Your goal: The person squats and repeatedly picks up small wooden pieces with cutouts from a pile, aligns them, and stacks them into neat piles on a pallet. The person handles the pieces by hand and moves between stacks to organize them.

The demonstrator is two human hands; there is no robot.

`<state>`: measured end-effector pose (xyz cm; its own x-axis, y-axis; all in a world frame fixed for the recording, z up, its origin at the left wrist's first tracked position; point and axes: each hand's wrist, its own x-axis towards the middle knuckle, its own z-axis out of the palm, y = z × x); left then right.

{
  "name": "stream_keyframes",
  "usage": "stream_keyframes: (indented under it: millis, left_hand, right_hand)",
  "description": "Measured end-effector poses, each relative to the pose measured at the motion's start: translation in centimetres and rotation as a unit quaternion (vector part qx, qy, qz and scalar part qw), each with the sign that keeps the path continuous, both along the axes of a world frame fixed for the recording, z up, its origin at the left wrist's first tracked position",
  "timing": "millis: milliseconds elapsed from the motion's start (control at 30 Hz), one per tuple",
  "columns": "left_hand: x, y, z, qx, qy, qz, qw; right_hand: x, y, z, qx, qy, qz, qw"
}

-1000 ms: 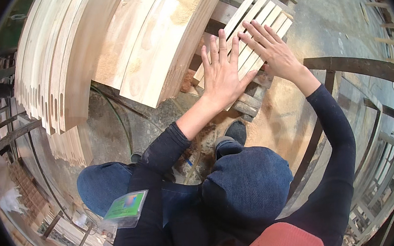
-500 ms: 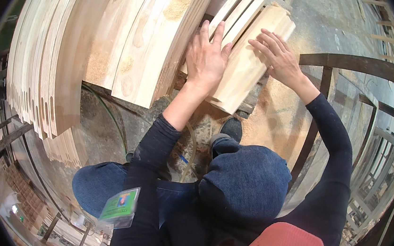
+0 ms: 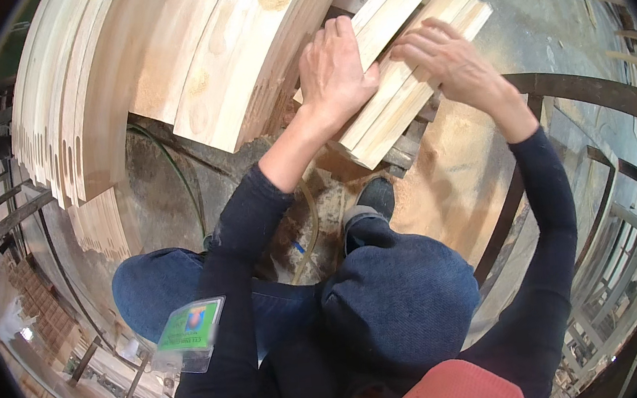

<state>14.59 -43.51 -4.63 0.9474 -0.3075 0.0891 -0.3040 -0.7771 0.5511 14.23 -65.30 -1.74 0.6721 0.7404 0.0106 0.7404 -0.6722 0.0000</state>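
Observation:
My left hand (image 3: pixel 337 70) is closed over a small group of pale wooden boards (image 3: pixel 396 13), its fingers bent over their left side and the thumb stretched toward the gap on the right. Beside it, my right hand (image 3: pixel 453 63) curls over a second group of narrow wooden boards (image 3: pixel 395 115). Its fingertips reach that group's left edge, and the thumb is hidden. The two groups lie side by side with a dark gap between them, slanting up to the right.
To the left stand larger stacks of wide boards (image 3: pixel 234 77), some with slotted ends (image 3: pixel 65 158) and sawdust on top. Slats of a wooden pallet (image 3: pixel 404 148) show beneath the narrow boards. A dark metal rail (image 3: pixel 592 90) curves at the right. A green hose (image 3: pixel 184 170) crosses the floor.
My fingers have gone from lying stretched out to bent over the boards. The left boards have closed up together. On the right, the boards now show narrow edges upward instead of one broad face.

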Motion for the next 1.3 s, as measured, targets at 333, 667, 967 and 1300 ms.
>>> stream_keyframes:
  millis: [333,667,967,1300]
  left_hand:
    - [-3.3,-1.1,5.3,-0.007,-0.064,0.024,0.998]
    - [-2.8,-0.9,-2.6,0.050,0.007,0.035,0.998]
    - [-0.5,-0.1,0.0,-0.002,0.072,0.030,0.997]
    - [-2.3,0.2,5.6,0.001,-0.058,0.061,0.996]
  right_hand:
    - [-1.4,0.0,3.4,-0.018,-0.005,-0.003,1.000]
    - [-0.9,-0.2,-2.6,0.024,0.069,-0.001,0.997]
    - [-0.9,-0.8,0.0,-0.056,0.006,-0.002,0.998]
    - [-1.9,0.9,4.2,-0.045,0.031,-0.019,0.998]
